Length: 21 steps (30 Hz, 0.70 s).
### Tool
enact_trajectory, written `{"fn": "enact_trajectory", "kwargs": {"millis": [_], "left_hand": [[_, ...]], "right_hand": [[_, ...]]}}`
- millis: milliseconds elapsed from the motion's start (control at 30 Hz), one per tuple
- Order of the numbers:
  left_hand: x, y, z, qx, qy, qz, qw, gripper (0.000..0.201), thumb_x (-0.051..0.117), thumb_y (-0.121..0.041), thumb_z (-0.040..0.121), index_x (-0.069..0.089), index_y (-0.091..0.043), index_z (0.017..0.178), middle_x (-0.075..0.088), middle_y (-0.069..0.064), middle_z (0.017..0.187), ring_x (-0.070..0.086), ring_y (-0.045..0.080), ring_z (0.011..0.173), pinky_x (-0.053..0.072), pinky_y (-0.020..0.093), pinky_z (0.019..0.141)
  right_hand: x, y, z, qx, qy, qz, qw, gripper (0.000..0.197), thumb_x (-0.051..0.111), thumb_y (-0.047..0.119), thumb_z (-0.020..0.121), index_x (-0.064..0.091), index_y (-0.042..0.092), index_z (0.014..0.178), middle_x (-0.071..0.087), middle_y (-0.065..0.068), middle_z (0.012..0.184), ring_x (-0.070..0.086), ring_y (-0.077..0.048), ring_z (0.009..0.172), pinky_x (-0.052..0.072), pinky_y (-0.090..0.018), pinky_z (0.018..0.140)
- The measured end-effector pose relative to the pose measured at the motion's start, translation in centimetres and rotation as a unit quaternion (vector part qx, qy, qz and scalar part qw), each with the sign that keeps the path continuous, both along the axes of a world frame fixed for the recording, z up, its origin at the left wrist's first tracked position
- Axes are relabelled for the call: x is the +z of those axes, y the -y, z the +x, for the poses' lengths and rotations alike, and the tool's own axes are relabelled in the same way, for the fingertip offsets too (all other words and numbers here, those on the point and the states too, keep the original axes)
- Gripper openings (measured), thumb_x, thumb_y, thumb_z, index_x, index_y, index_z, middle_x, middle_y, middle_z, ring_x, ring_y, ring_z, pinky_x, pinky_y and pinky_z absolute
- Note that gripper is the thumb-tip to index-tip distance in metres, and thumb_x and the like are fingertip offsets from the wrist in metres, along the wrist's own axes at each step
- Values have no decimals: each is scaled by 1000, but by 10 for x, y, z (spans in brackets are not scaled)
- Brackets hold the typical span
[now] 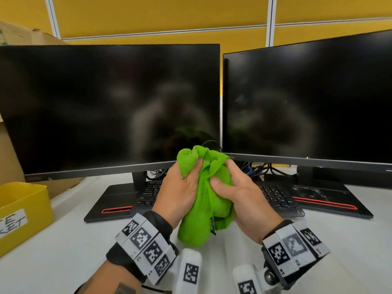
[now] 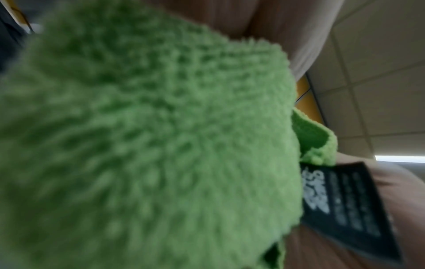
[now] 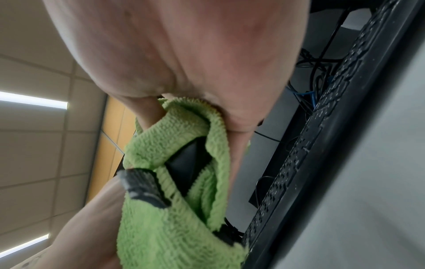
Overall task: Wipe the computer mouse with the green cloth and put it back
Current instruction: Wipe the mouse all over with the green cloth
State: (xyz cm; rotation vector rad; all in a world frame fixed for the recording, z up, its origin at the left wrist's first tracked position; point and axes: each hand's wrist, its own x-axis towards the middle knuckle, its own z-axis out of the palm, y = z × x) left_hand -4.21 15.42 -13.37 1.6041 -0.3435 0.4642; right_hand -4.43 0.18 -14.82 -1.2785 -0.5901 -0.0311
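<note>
A bright green cloth (image 1: pixel 207 200) is bunched up between both hands, above the keyboard and off the desk. My left hand (image 1: pixel 185 177) grips its upper left fold, thumb on the front. My right hand (image 1: pixel 222 175) clasps the right side, thumb and fingers pressed into the fabric. The mouse is hidden in the head view. In the right wrist view a smooth black body (image 3: pixel 184 163), apparently the mouse, shows through a gap in the cloth (image 3: pixel 165 227). The left wrist view is filled by blurred cloth (image 2: pixel 149 145) and its black label (image 2: pixel 340 209).
Two dark monitors (image 1: pixel 110 107) (image 1: pixel 307 102) stand side by side behind the hands. A black keyboard (image 1: pixel 275 198) lies under them, with cables (image 1: pixel 258 168) behind it. A yellow bin (image 1: pixel 25 204) sits at the left on the white desk (image 1: pixel 63 240).
</note>
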Motion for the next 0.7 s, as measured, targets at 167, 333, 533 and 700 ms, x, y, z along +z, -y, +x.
{"fn": "enact_trajectory", "kwargs": {"millis": [167, 333, 533, 700], "left_hand": [[2, -2, -3, -22, -3, -2, 1000, 31, 53, -31, 106, 73, -11, 120, 79, 13, 113, 75, 31, 109, 57, 58, 99], [2, 0, -12, -105, -57, -26, 992, 26, 57, -10, 103, 66, -15, 127, 77, 13, 123, 74, 32, 116, 57, 59, 101], [-1, 2, -14, -145, -101, -50, 983, 55, 83, -15, 84, 62, -10, 135, 76, 16, 125, 72, 38, 117, 59, 63, 95], [1, 2, -7, -52, -54, -143, 987, 29, 65, -23, 102, 70, -8, 126, 77, 18, 120, 74, 37, 113, 57, 62, 99]], "right_hand": [[3, 3, 2, -56, 10, -15, 998, 25, 60, 12, 105, 66, 20, 128, 76, -11, 126, 72, -30, 120, 55, -56, 108], [7, 11, 12, -163, 29, 21, 986, 17, 67, 24, 100, 73, 12, 110, 79, -17, 111, 75, -40, 110, 56, -64, 100], [7, 15, 10, -93, -37, 70, 992, 23, 53, 6, 106, 70, -1, 121, 77, -24, 119, 73, -44, 116, 53, -64, 107], [11, 9, -4, 26, -64, -5, 998, 40, 55, -2, 103, 64, 22, 135, 76, -16, 128, 73, -38, 118, 58, -63, 100]]}}
